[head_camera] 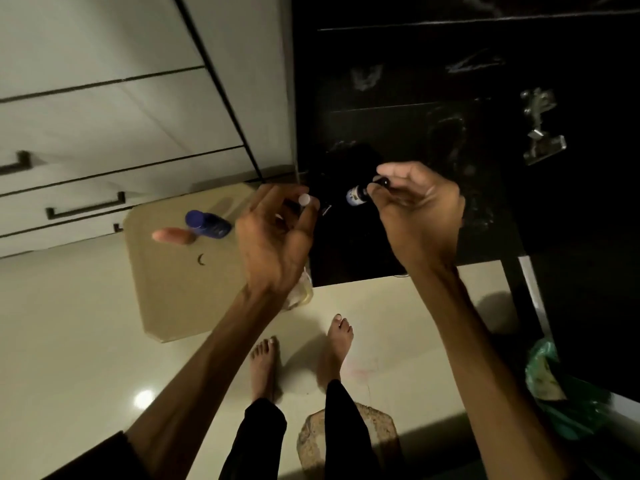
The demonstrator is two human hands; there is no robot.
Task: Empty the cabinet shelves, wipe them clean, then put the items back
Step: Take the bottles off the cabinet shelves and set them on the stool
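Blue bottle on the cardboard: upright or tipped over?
Tipped over. The blue bottle lies on its side on the cardboard, its cap end toward the drawers, and neither hand touches it.

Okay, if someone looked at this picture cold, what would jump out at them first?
Probably the two hands at centre: the right hand pinches a small dark bottle and the left hand holds a white-capped item. Next, the blue bottle on the cardboard sheet at left.

Cabinet interior (433, 98) too dark to read shelf contents. Left hand (273, 237) covered most of its white-capped item (304, 199). Pink object (171, 235) motion-blurred.
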